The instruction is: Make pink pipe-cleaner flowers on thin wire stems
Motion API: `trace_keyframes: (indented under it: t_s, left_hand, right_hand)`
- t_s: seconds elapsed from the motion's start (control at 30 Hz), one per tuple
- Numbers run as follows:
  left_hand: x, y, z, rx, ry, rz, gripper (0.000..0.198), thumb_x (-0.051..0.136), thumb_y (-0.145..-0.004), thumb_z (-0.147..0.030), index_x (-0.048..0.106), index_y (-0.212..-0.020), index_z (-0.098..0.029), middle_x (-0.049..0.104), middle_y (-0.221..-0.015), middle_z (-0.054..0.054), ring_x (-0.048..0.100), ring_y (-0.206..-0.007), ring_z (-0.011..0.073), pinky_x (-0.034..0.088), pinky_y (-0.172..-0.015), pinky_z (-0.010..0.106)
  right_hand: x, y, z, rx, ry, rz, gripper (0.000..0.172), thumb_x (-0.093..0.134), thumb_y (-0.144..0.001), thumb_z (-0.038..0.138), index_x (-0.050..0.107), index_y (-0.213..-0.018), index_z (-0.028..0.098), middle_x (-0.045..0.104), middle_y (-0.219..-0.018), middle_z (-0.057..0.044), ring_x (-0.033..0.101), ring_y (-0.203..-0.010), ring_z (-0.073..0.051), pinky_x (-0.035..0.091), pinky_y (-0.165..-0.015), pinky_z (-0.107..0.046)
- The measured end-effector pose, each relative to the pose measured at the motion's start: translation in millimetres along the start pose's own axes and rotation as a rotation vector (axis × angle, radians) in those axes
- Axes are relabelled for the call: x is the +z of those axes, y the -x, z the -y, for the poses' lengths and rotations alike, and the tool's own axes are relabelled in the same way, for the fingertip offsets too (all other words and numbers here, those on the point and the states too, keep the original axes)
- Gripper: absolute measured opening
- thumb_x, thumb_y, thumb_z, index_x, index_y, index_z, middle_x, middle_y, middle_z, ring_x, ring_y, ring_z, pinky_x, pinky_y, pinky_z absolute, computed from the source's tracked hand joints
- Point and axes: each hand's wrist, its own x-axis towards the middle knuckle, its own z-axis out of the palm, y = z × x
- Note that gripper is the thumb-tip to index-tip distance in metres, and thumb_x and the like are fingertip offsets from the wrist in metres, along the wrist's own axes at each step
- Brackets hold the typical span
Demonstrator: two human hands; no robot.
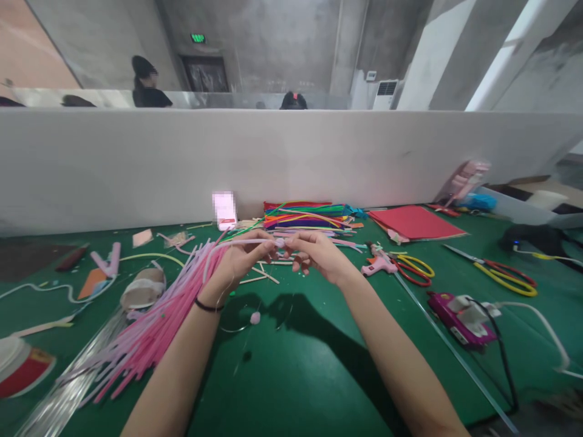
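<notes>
Both my hands are raised over the green table [291,364] and meet at their fingertips. My left hand [243,258] is closed, pinching a pale pink pipe cleaner [241,243] that arcs back to the left. My right hand [314,252] is closed too, pinching the same pipe cleaner's end where a small coil sits between the fingertips. A bundle of pink pipe cleaners [159,321] lies under my left wrist. A small pink pompom [255,317] on a thin wire lies on the table below my hands.
A stack of coloured pipe cleaners [305,216] and red sheets [416,223] lie by the white partition [136,164]. A pink glue gun [376,264], scissors [414,267], more scissors [505,276], a purple device [460,315] with cables sit right. A tape roll [143,288] lies left. People sit beyond the partition.
</notes>
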Motion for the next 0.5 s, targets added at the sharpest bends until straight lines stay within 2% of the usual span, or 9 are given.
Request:
trace_keyframes:
  t_s: [0.1, 0.27, 0.5]
  left_hand:
    - [7.3, -0.6, -2.1, -0.01, 0.013, -0.033, 0.02, 0.064, -0.083, -0.034, 0.062, -0.076, -0.016, 0.064, -0.065, 0.0, 0.06, -0.062, 0.0118, 0.049, -0.06, 0.023]
    - [7.6, 1.9, -1.6, 0.019, -0.013, 0.02, 0.019, 0.065, -0.084, -0.032, 0.064, -0.076, -0.015, 0.065, -0.067, 0.001, 0.061, -0.064, 0.0121, 0.049, -0.062, 0.024]
    - [-5.1, 3.3, -2.1, 0.055, -0.035, 0.138, 0.015, 0.071, -0.08, -0.03, 0.07, -0.075, -0.015, 0.067, -0.068, 0.002, 0.062, -0.064, 0.0126, 0.049, -0.061, 0.023]
  right_hand:
    - [-1.6, 0.2, 0.3, -0.037, 0.095, 0.004, 0.025, 0.066, -0.082, 0.044, 0.062, -0.086, 0.019, 0.069, -0.084, -0.002, 0.063, -0.053, -0.009, 0.039, -0.039, -0.018]
    - [-5.0, 2.7, 4.2, -0.178, 0.307, 0.022, 0.031, 0.068, -0.081, 0.048, 0.066, -0.086, 0.017, 0.068, -0.079, -0.002, 0.061, -0.055, -0.009, 0.039, -0.043, -0.019]
    - [-2.3, 12.0, 12.7, -0.233, 0.265, 0.144, 0.032, 0.07, -0.079, 0.047, 0.065, -0.079, 0.016, 0.067, -0.075, -0.001, 0.06, -0.056, -0.009, 0.039, -0.047, -0.02]
